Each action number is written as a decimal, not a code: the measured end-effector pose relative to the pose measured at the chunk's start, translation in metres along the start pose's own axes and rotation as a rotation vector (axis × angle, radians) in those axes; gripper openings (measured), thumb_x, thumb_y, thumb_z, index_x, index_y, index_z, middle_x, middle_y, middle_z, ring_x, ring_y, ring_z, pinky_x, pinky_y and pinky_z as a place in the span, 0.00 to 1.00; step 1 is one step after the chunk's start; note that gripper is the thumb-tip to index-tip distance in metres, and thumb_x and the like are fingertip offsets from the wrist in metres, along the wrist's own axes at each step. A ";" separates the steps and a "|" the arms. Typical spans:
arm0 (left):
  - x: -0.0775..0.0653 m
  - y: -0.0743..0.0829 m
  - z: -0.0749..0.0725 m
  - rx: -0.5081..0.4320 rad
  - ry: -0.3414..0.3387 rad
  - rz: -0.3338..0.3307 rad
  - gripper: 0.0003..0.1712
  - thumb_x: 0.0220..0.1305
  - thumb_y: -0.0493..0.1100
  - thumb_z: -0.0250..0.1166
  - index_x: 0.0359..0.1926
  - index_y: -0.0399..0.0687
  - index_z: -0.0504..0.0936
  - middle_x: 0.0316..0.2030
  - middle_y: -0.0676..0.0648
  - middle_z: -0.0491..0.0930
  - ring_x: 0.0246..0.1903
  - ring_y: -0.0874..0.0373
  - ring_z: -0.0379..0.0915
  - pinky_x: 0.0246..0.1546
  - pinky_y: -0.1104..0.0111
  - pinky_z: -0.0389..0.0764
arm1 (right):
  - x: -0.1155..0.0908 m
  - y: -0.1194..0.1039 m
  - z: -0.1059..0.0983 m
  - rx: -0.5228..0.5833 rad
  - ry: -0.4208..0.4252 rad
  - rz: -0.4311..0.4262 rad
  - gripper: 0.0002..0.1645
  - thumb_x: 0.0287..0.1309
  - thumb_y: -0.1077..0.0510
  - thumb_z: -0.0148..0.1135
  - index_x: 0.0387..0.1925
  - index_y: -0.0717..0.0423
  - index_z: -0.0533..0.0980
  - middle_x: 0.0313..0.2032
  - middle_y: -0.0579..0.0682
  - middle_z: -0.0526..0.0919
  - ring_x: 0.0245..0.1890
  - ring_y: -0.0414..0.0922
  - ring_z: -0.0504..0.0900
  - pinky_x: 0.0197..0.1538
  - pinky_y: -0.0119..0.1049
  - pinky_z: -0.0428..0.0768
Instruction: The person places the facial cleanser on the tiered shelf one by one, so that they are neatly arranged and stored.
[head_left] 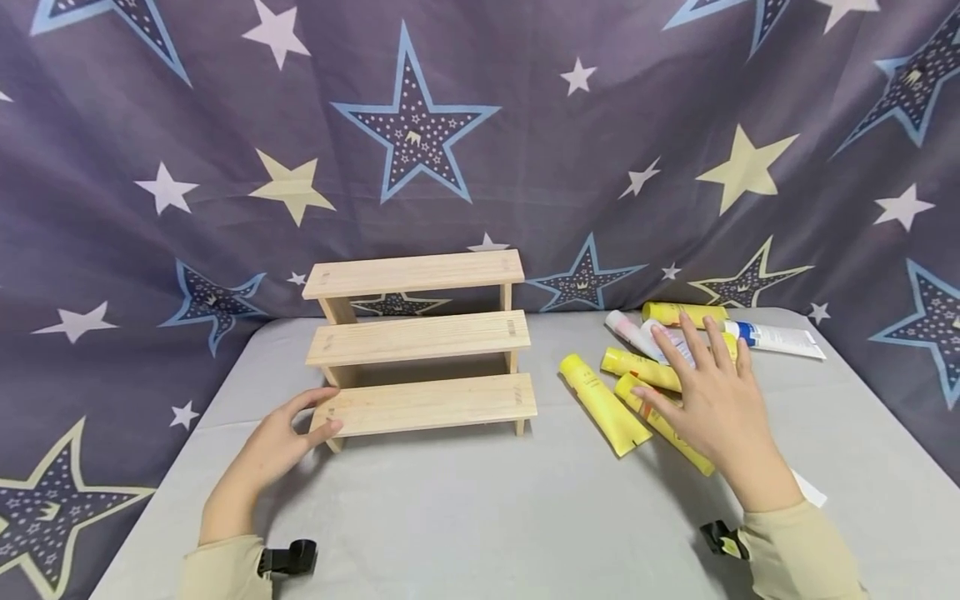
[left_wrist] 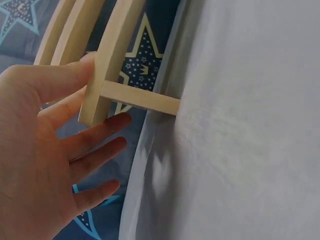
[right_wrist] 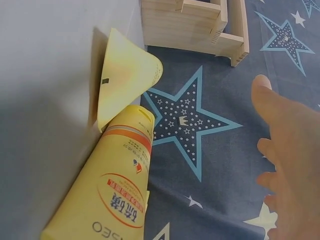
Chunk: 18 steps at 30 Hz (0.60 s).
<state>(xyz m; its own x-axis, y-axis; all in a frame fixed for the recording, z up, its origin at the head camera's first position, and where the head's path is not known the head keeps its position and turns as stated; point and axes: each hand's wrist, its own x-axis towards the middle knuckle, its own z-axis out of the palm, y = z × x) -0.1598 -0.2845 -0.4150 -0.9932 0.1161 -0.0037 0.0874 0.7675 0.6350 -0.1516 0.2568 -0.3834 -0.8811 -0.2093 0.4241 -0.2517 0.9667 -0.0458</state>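
A three-tier wooden rack stands on the cloth-covered table in the head view. At the left end of its lowest board, my left hand grips the plank between thumb and fingers. The left wrist view shows that board close up, with the other fingers spread beside it. My right hand hovers over a group of squeeze tubes, fingers spread and holding nothing. Nearest to it are yellow tubes, one partly beneath the hand and another to its left. A printed yellow tube fills the right wrist view's lower left.
Behind the hand lie more tubes: a white one with a blue band, a pale pink-capped one and a yellow one. A star-printed curtain hangs along the table's back edge. A white piece shows beside the right wrist.
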 end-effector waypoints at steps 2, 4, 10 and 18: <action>0.000 -0.002 0.000 -0.016 -0.001 0.003 0.37 0.66 0.61 0.64 0.69 0.49 0.69 0.68 0.34 0.65 0.67 0.28 0.55 0.61 0.32 0.57 | 0.000 -0.001 0.000 0.002 -0.002 -0.002 0.51 0.59 0.30 0.61 0.76 0.44 0.56 0.76 0.58 0.50 0.77 0.57 0.38 0.72 0.64 0.35; 0.000 -0.004 0.000 -0.041 0.005 0.023 0.36 0.67 0.58 0.64 0.69 0.48 0.69 0.68 0.34 0.66 0.67 0.29 0.55 0.62 0.34 0.57 | 0.001 -0.001 0.000 0.007 0.001 -0.004 0.51 0.59 0.31 0.61 0.77 0.44 0.56 0.76 0.58 0.50 0.77 0.58 0.39 0.72 0.63 0.35; 0.001 -0.005 0.002 -0.146 0.001 0.063 0.33 0.68 0.51 0.65 0.69 0.43 0.68 0.66 0.31 0.66 0.66 0.32 0.58 0.61 0.37 0.61 | 0.003 -0.002 -0.005 0.010 -0.014 0.004 0.51 0.59 0.32 0.63 0.77 0.43 0.55 0.76 0.58 0.50 0.76 0.58 0.40 0.72 0.63 0.34; 0.001 -0.004 0.003 -0.143 -0.007 0.039 0.34 0.68 0.50 0.65 0.70 0.43 0.67 0.67 0.30 0.64 0.66 0.31 0.57 0.62 0.36 0.58 | 0.000 -0.001 -0.005 0.005 -0.023 0.005 0.50 0.60 0.32 0.62 0.77 0.44 0.55 0.76 0.59 0.50 0.76 0.59 0.40 0.72 0.63 0.34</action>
<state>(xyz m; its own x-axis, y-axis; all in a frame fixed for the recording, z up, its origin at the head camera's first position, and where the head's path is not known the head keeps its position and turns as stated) -0.1610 -0.2852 -0.4198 -0.9887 0.1488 0.0178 0.1133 0.6647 0.7385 -0.1490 0.2563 -0.3784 -0.8913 -0.2074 0.4031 -0.2488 0.9671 -0.0524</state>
